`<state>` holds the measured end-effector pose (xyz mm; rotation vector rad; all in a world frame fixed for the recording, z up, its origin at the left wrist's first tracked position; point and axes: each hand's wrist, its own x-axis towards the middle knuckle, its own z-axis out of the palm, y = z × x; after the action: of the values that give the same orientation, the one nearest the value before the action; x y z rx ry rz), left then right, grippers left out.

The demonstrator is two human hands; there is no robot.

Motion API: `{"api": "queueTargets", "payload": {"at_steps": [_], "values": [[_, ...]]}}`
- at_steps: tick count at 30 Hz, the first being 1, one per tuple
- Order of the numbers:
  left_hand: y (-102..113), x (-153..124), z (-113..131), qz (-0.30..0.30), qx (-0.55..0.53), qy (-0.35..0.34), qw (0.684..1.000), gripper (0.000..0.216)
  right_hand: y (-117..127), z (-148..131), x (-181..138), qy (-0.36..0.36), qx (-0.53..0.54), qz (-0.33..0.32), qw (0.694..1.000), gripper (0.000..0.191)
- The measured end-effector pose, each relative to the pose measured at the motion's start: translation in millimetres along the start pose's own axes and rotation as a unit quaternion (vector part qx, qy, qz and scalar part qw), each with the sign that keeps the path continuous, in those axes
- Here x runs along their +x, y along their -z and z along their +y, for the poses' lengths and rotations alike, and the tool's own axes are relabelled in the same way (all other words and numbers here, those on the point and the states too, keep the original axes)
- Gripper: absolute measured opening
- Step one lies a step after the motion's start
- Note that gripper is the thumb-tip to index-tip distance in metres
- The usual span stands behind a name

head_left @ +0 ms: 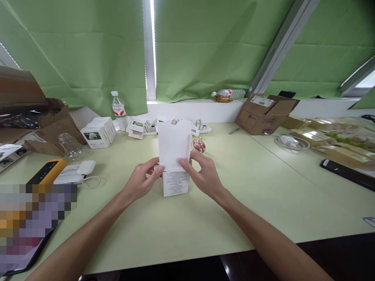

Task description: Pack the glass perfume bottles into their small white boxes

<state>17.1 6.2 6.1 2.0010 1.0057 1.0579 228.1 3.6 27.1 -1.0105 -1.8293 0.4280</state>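
A small white cardboard box with fine print stands upright on the table in front of me, its tall plain flap raised. My left hand pinches the box's left upper edge, thumb at the fold. On the opposite edge, my right hand grips with its thumb on the flap and the fingers behind it. Just behind the box, on the right, sits a round pink-patterned bottle with a gold-coloured top. The inside of the box is hidden by the flap.
White boxes and a water bottle stand at the back left. White trays with small glass items line the wall. A carton sits back right, a black bar at far right, a yellow-black device at left.
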Motion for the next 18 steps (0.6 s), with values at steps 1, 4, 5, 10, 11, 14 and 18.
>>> {"api": "queueTargets", "payload": {"at_steps": [1,4,5,10,11,14,18], "values": [[-0.1,0.2,0.4,0.001,0.002,-0.002,1.0,0.034,-0.1,0.4,0.0,0.0,0.001,0.001,1.0,0.022],[-0.3,0.7,1.8,0.004,0.002,-0.006,1.0,0.034,-0.1,1.3,-0.1,-0.003,-0.002,0.003,1.0,0.022],[-0.3,0.8,2.2,0.004,0.003,-0.007,1.0,0.034,0.1,1.4,-0.1,-0.004,-0.002,0.003,1.0,0.023],[1.2,1.0,2.4,0.005,0.021,-0.017,1.0,0.036,0.6,1.3,-0.2,-0.003,0.001,0.001,1.0,0.022],[1.8,1.0,2.0,0.007,0.029,-0.022,0.999,0.036,0.5,1.4,-0.2,-0.003,0.001,0.001,1.0,0.022],[3.6,1.0,0.7,0.011,0.058,-0.034,0.998,0.034,-0.1,1.8,-0.2,-0.005,-0.003,0.0,1.0,0.022],[3.1,0.9,0.5,0.01,0.067,-0.032,0.997,0.031,-1.3,3.1,-0.6,-0.009,-0.009,0.001,1.0,0.022]]}}
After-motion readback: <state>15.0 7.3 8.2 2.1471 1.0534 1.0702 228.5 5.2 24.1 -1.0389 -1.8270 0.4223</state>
